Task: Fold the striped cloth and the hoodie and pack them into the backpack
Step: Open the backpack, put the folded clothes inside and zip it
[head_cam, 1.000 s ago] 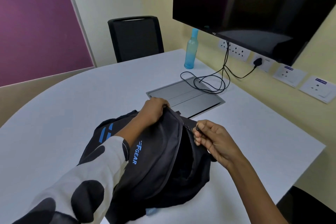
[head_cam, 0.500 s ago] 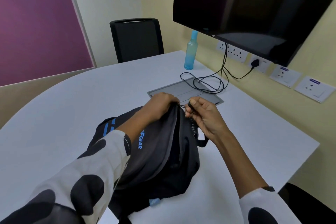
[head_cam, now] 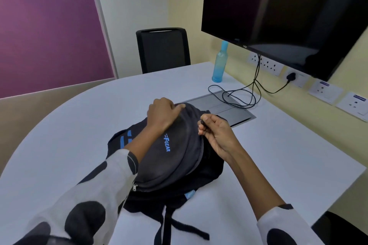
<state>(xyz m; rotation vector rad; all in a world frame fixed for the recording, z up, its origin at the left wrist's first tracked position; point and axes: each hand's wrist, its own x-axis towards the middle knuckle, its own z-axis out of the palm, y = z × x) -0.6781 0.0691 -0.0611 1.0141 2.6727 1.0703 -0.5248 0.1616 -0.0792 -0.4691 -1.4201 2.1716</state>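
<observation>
Head view shows our left hand gripping the soft, floppy backpack mid-table at its far top, right hand pinching the zipper pull, the sensible hold.

A white table with a rounded end carries a dark backpack, a blue bottle, a looped black cable and a grey inset panel.
</observation>
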